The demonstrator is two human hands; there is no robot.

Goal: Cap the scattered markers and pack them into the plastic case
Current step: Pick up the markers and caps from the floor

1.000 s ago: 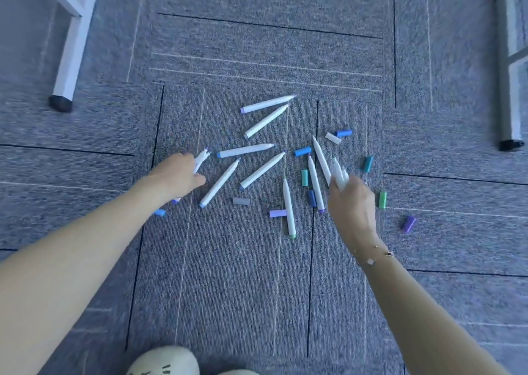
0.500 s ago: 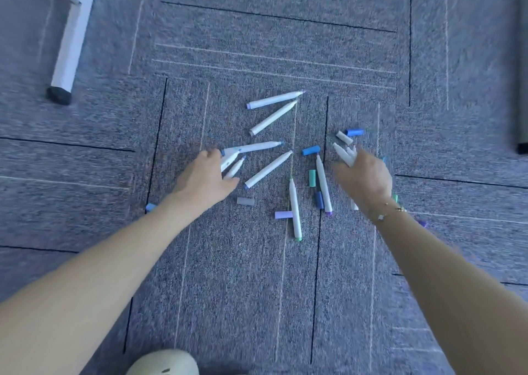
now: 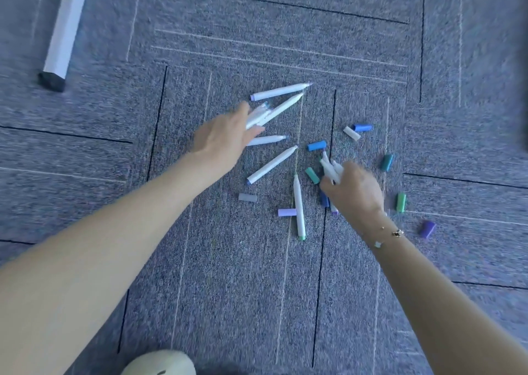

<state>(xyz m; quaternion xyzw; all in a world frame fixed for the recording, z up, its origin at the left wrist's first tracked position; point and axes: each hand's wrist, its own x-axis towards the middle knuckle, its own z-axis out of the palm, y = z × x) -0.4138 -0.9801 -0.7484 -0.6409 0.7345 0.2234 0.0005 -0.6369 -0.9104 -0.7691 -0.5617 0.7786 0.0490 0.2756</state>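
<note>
Step in hand, as judged: gathering the uncapped markers off the grey carpet tile floor (image 3: 257,289) before capping. No plastic case is in view.

Left hand (image 3: 225,137): fingers curled round a small bundle of white-barrelled markers (image 3: 258,114), whose tips point toward the far edge of the carpet. The hand is blurred, so the exact count in the bundle cannot be told.

Right hand (image 3: 353,189): fingers curled round a second bundle of white markers (image 3: 331,170), tips up and away from the wrist. A thin bracelet (image 3: 385,236) sits on that wrist.

Loose markers on the carpet:
- The farthest white marker (image 3: 281,91), lilac at its end, lies just beyond the left hand's bundle.
- A white marker beside it (image 3: 284,106) slants under the left bundle; contact cannot be told.
- A short-showing white marker (image 3: 268,139) lies partly behind the left fingers.
- A slanted white marker (image 3: 271,164) lies between the two hands.
- A white marker with a green end (image 3: 298,206) lies nearly straight toward the viewer.

Loose caps: blue (image 3: 316,145), dark blue (image 3: 362,127), white (image 3: 351,133), teal (image 3: 312,175), dark teal (image 3: 387,162), green (image 3: 401,202), purple (image 3: 427,228), lilac (image 3: 287,212), grey (image 3: 247,197).

Procedure advice: collect all barrels with tips facing one way; keep the grip loose enough to admit another marker, yet tight enough that none slides out. Match each cap to the barrel's end colour. Risk: wet tips may mark the palm or carpet.

A white furniture leg with a black foot (image 3: 61,40) stands at the far left corner.
</note>
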